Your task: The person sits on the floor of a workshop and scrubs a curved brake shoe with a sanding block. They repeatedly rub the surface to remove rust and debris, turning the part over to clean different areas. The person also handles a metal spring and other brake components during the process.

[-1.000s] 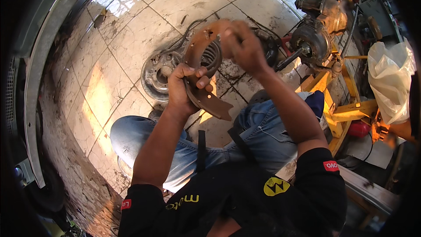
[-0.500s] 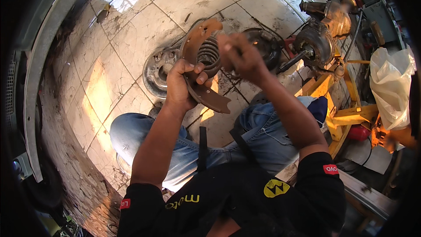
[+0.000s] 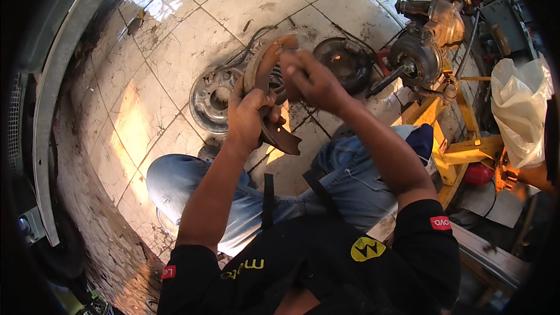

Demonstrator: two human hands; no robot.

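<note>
Brake shoe [image 3: 263, 70] in left fingers [image 3: 273, 114], right fingers [image 3: 296, 71] near its upper end (their hold unclear).

All the lettering in view stands on the black shirt [image 3: 309, 239]. The left sleeve carries a small red label [image 3: 168, 272] with white letters, only part of its word showing. The right sleeve has a matching red label [image 3: 440, 223], likewise with white letters and cut short by the cloth's curve. Across the shirt's left side runs a short yellow word [image 3: 244, 269], seen upside down. On its right side sits a rounded yellow badge [image 3: 367, 249] bearing a dark, angular, letter-like sign.
</note>
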